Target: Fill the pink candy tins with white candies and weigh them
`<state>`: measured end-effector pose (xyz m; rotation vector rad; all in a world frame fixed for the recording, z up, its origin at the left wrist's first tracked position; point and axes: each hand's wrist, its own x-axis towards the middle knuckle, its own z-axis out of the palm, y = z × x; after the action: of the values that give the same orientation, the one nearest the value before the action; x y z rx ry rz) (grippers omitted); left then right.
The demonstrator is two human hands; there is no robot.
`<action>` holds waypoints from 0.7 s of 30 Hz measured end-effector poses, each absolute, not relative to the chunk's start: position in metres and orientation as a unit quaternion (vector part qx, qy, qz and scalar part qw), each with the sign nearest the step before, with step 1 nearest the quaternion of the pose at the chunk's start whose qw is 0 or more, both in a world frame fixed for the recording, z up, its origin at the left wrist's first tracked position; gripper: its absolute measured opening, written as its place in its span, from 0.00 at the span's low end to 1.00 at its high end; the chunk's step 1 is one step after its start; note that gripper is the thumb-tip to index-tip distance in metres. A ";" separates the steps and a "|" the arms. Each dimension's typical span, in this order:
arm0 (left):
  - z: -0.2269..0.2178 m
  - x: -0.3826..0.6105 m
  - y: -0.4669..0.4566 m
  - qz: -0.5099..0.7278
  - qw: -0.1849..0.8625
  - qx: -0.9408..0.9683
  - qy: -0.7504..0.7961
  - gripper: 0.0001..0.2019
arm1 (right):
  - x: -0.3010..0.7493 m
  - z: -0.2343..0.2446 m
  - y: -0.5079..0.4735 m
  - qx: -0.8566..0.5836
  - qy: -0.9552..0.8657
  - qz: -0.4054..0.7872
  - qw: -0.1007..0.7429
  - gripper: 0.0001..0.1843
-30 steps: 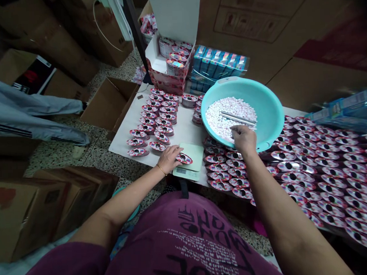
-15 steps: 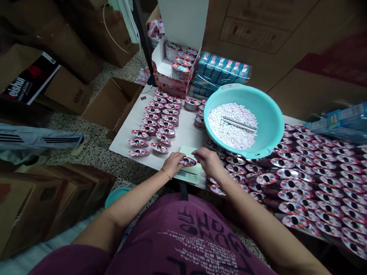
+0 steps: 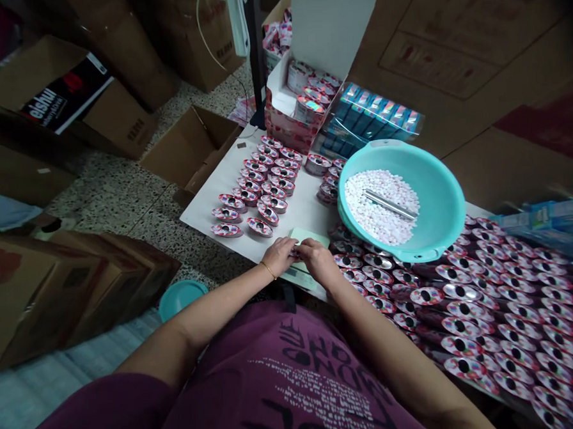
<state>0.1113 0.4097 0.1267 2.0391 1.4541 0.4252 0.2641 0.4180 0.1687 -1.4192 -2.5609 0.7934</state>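
Observation:
My left hand (image 3: 280,256) is closed round a small oval container (image 3: 295,251) with a red and white patterned top. Most of that container is hidden by my fingers. My right hand (image 3: 317,257) meets it from the other side, fingertips pinched together at its top; whatever they pinch is hidden. Both hands are over a pale green flat device (image 3: 311,235), like a small scale, at the table's front edge. To the left stand rows of similar oval containers (image 3: 269,212) with dark round openings on top.
A turquoise basin (image 3: 441,193) holds small white pellets (image 3: 380,216) and a metal tube (image 3: 390,204). Many more oval containers (image 3: 461,345) crowd the right side. Behind are a display box (image 3: 291,128) and wrapped blue boxes (image 3: 375,117). Cardboard boxes (image 3: 196,145) stand on the floor left.
My right hand has come down and left, so its fingertips now meet the container in my left hand. The camera view has shifted; a passing person's leg at the left is mostly gone.

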 end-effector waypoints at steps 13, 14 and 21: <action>0.124 0.092 0.408 0.190 0.302 0.767 0.533 0.28 | 0.354 0.219 0.437 -0.622 -0.649 0.230 0.373 0.08; 0.125 0.088 0.408 0.190 0.301 0.765 0.537 0.29 | 0.368 0.222 0.442 -0.641 -0.635 0.197 0.384 0.09; 0.128 0.075 0.413 0.206 0.276 0.753 0.561 0.31 | 0.439 0.208 0.461 -0.721 -0.605 0.078 0.329 0.13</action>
<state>0.0749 0.4125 0.1284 2.0223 1.5060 0.5535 0.4387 0.4611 0.2077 -1.8865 -1.5842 0.2050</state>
